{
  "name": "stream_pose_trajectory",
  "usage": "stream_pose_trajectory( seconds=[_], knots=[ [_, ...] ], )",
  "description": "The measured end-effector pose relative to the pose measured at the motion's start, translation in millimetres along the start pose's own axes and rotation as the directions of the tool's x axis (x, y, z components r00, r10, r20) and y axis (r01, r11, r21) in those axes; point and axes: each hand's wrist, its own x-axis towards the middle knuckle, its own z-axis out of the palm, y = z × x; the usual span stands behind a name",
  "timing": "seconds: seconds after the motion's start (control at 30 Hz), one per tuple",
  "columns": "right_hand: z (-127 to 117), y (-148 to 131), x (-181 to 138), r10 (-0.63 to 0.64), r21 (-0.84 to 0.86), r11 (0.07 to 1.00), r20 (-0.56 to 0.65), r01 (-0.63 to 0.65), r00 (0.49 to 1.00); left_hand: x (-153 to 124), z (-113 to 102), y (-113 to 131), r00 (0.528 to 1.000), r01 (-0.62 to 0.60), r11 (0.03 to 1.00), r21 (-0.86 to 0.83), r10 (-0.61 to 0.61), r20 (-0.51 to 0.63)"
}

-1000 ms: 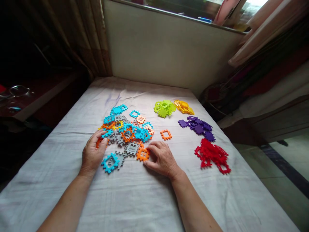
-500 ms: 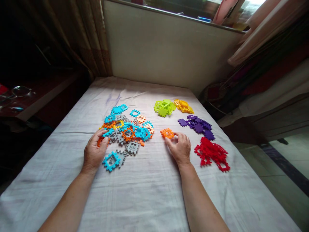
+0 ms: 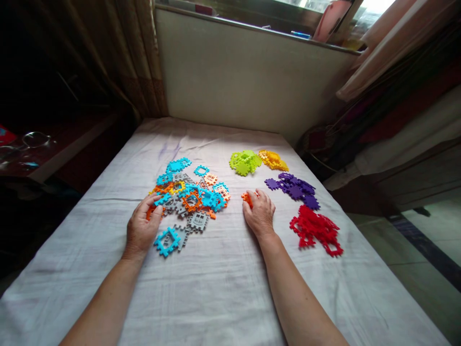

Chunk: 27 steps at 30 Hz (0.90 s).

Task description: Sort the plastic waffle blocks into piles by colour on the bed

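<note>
My left hand (image 3: 143,225) rests at the left edge of a mixed pile of plastic interlocking tiles, fingers and thumb curled round an orange tile (image 3: 150,211). Blue tiles (image 3: 212,198), grey tiles (image 3: 198,221) and orange-framed ones overlap in that pile. To the right of it, my right hand (image 3: 260,211) lies low over a separate orange interlocking tile (image 3: 246,197), fingers bent on it. Most of this tile is hidden under the fingers. A blue square frame tile (image 3: 167,241) lies on grey ones at the pile's near side.
Sorted heaps lie on the right of the cloth-covered table (image 3: 216,298): lime green tiles (image 3: 245,162), yellow tiles (image 3: 273,160), purple tiles (image 3: 295,189) and red tiles (image 3: 315,229). A wall (image 3: 230,72) stands behind the table. Eyeglasses (image 3: 36,139) lie on a side surface at left.
My right hand has shifted left and now covers much of the orange tile, which showed more fully before. My left hand has hardly moved. The view has tilted slightly.
</note>
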Motion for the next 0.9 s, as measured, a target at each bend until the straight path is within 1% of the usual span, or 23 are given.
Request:
stream_pose_trajectory(
  seconds=[0.07, 0.13, 0.17, 0.23, 0.33, 0.4, 0.5, 0.63, 0.73, 0.9],
  knots=[
    [0, 1, 4, 0.049, 0.007, 0.999, -0.005, -0.049, 0.999, 0, 0, 0, 1.000, 0.002, 1.000, -0.002, -0.002, 0.000],
    [-2, -4, 6, 0.050, 0.048, 0.998, -0.002, -0.050, 0.999, 0, 0, 1, 1.000, 0.002, 1.000, 0.001, -0.002, 0.008],
    [-3, -9, 5, 0.022, 0.083, 0.996, 0.005, -0.022, 1.000, 0, 0, 2, 1.000, 0.001, 1.000, 0.003, -0.001, 0.009],
    [-4, -24, 2, -0.080, 0.163, 0.984, 0.029, 0.074, 0.996, 0, 0, 3, 1.000, 0.002, 1.000, 0.008, -0.002, 0.008],
    [-2, -49, -6, -0.220, 0.244, 0.950, 0.075, 0.196, 0.973, 0, 0, 4, 1.000, 0.005, 1.000, 0.012, -0.005, 0.005],
    [0, -60, -11, -0.278, 0.272, 0.932, 0.108, 0.241, 0.954, 0, -1, 4, 1.000, 0.004, 1.000, 0.011, -0.004, 0.006],
    [-1, -64, -16, -0.333, 0.319, 0.905, 0.115, 0.283, 0.936, 0, -1, 4, 1.000, -0.010, 1.000, 0.010, 0.010, 0.010],
    [-3, -60, -17, -0.365, 0.412, 0.857, 0.063, 0.309, 0.929, 0, 0, 4, 0.999, -0.038, 0.999, 0.006, 0.038, 0.007],
    [-3, -61, -19, -0.395, 0.526, 0.788, 0.033, 0.320, 0.918, 0, 1, 3, 0.999, -0.042, 0.999, 0.002, 0.042, -0.002],
    [-2, -69, -24, -0.349, 0.673, 0.695, 0.007, 0.254, 0.937, -1, 0, 0, 0.999, -0.037, 0.999, 0.017, 0.037, 0.015]
  ],
)
